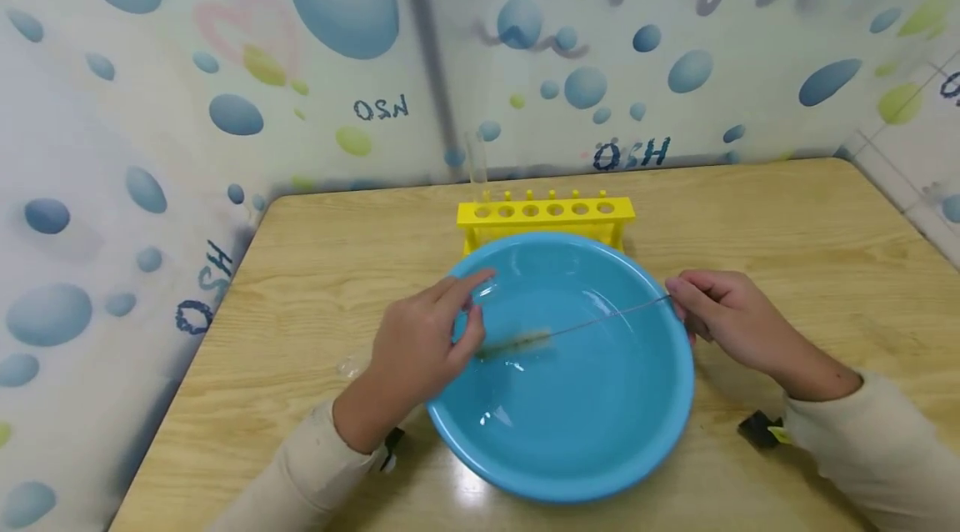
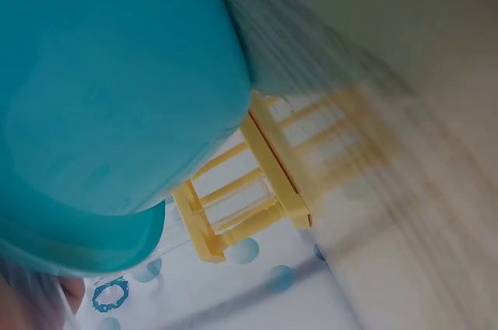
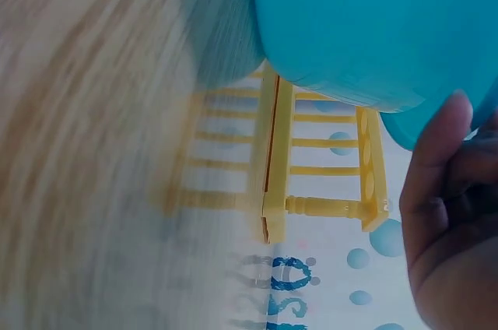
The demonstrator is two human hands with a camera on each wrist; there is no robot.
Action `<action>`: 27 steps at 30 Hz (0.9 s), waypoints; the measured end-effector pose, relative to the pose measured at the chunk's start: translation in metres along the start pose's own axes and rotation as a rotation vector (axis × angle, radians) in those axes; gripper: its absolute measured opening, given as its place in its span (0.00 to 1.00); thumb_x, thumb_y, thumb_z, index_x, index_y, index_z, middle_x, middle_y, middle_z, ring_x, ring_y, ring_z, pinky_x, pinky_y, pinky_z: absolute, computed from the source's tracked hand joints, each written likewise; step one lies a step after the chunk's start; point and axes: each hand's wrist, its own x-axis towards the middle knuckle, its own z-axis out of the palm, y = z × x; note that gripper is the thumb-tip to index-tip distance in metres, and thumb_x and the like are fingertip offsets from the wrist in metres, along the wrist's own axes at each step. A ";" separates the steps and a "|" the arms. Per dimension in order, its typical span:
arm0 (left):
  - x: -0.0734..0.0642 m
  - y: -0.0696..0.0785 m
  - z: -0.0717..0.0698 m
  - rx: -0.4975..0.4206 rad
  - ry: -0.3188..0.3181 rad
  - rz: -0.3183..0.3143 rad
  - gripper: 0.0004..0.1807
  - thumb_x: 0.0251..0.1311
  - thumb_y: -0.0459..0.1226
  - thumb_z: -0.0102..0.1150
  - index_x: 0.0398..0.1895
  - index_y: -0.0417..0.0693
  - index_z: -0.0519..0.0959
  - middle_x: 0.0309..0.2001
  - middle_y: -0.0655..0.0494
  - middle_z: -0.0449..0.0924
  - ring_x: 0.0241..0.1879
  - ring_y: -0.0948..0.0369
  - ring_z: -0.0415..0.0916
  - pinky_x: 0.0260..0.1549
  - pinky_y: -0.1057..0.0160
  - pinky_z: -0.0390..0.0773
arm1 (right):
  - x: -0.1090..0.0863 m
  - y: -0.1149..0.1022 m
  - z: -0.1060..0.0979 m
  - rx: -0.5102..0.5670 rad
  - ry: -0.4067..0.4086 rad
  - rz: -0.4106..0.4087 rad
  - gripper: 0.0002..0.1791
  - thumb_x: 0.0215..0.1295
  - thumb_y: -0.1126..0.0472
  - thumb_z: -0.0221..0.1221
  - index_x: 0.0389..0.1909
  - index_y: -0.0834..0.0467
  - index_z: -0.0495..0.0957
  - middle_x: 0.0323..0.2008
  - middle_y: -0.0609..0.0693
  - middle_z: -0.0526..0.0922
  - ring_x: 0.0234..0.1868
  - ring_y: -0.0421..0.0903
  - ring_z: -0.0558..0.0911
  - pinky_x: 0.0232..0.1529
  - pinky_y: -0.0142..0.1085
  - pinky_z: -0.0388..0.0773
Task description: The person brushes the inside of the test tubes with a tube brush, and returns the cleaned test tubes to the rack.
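Note:
My left hand [image 1: 420,340] is over the left rim of a light-blue basin [image 1: 570,432], thumb and forefinger curved around a clear test tube [image 1: 487,290]. Most of that tube is hidden by the hand. At the basin's right rim, my right hand [image 1: 731,319] pinches the thin wire end of a test tube brush [image 1: 525,340]. The brush stretches leftward across the basin, its bristles close to the left fingertips. In the right wrist view, the right hand [image 3: 451,213] shows beside the basin. The left wrist view catches only part of the left hand [image 2: 31,299].
Behind the basin stands a yellow test tube rack [image 1: 547,211], with an upright clear tube [image 1: 477,169] in its leftmost hole. Some clear glass [image 1: 351,365] shows left of the left hand. The wooden table [image 1: 337,257] meets a patterned wall [image 1: 450,82] at the back.

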 end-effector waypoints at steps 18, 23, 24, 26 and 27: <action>-0.002 -0.002 -0.002 -0.035 -0.021 -0.075 0.16 0.64 0.41 0.55 0.53 0.49 0.80 0.27 0.60 0.80 0.18 0.69 0.67 0.16 0.75 0.66 | 0.002 0.002 -0.006 0.335 0.060 0.057 0.27 0.81 0.53 0.44 0.20 0.64 0.66 0.15 0.52 0.58 0.16 0.53 0.62 0.22 0.39 0.75; -0.003 -0.003 -0.001 -0.037 -0.021 -0.075 0.16 0.63 0.41 0.56 0.53 0.50 0.81 0.27 0.61 0.79 0.18 0.69 0.66 0.16 0.75 0.65 | 0.003 0.004 -0.009 0.616 0.097 0.039 0.26 0.80 0.55 0.46 0.18 0.61 0.64 0.14 0.52 0.54 0.15 0.52 0.54 0.20 0.40 0.66; -0.002 -0.003 -0.001 -0.039 -0.022 -0.074 0.16 0.63 0.41 0.56 0.53 0.50 0.81 0.27 0.61 0.79 0.18 0.69 0.66 0.16 0.75 0.65 | 0.003 0.005 -0.009 0.654 0.106 0.042 0.26 0.80 0.55 0.46 0.18 0.60 0.64 0.14 0.52 0.54 0.15 0.51 0.53 0.19 0.41 0.64; -0.002 -0.003 -0.001 -0.042 -0.024 -0.073 0.17 0.63 0.41 0.56 0.54 0.50 0.80 0.27 0.61 0.79 0.18 0.69 0.66 0.16 0.75 0.65 | 0.003 0.006 -0.011 0.708 0.123 0.039 0.26 0.80 0.55 0.45 0.18 0.59 0.64 0.14 0.51 0.54 0.15 0.51 0.53 0.20 0.42 0.59; -0.002 -0.003 -0.001 -0.041 -0.026 -0.073 0.17 0.63 0.42 0.56 0.54 0.50 0.80 0.27 0.61 0.79 0.18 0.69 0.66 0.16 0.75 0.65 | 0.003 0.006 -0.012 0.731 0.131 0.038 0.26 0.80 0.54 0.45 0.18 0.59 0.65 0.13 0.51 0.54 0.15 0.51 0.52 0.20 0.43 0.57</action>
